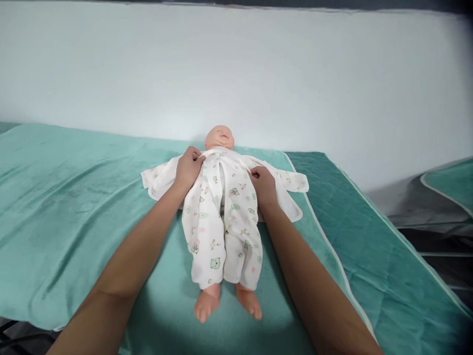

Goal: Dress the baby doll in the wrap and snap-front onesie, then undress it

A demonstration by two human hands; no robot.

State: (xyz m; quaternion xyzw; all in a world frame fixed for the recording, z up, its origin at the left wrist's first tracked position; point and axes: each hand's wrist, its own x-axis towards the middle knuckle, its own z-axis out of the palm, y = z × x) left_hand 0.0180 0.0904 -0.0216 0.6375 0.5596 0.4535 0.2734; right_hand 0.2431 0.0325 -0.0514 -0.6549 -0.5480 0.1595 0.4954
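A baby doll point(220, 137) lies on its back, head toward the wall and bare feet toward me. White printed baby pants point(240, 222) cover its legs and reach high up the chest. Under them a white baby jacket point(291, 180) spreads out, sleeves stretched to both sides. At the upper left edge of the pants, my left hand point(189, 169) is closed in a pinch on the cloth. My right hand point(264, 187) has its fingers curled on the pants' right side, lower than the left; its fingertips are partly hidden.
A light green sheet point(74, 197) with soft creases lies under the doll. Darker quilted green bedding point(343, 222) shows at the right, along the bed's edge. A white wall point(236, 74) rises behind. Another green-covered surface point(451, 182) stands at the far right, beyond a dark gap.
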